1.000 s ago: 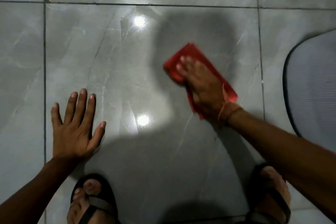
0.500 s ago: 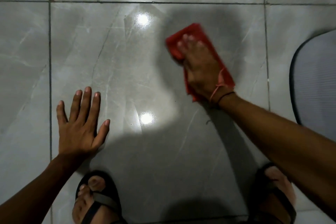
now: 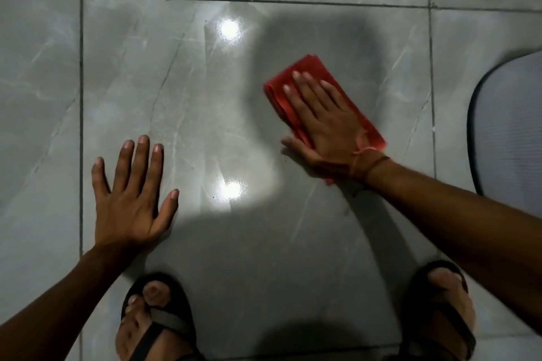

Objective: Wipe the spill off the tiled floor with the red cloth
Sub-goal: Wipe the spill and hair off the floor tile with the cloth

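The folded red cloth (image 3: pixel 315 66) lies on the glossy grey tiled floor (image 3: pixel 187 91), right of centre. My right hand (image 3: pixel 322 123) presses flat on top of it, fingers stretched forward, thumb on the tile at the cloth's near edge; a thin orange string circles that wrist. My left hand (image 3: pixel 132 202) rests flat on the floor at the lower left, fingers spread, holding nothing. I cannot make out a distinct puddle; the tile shows faint streaks and two bright light reflections.
A grey mesh-covered object with a dark rim (image 3: pixel 510 126) sits at the right edge, close to the cloth. My feet in dark sandals stand at the bottom: the left foot (image 3: pixel 155 322) and the right foot (image 3: pixel 443 311). Grout lines cross the floor.
My right hand pushed the cloth away from me, then drew it back a little. Its fingers now lie flatter on the cloth. The left hand stayed planted.
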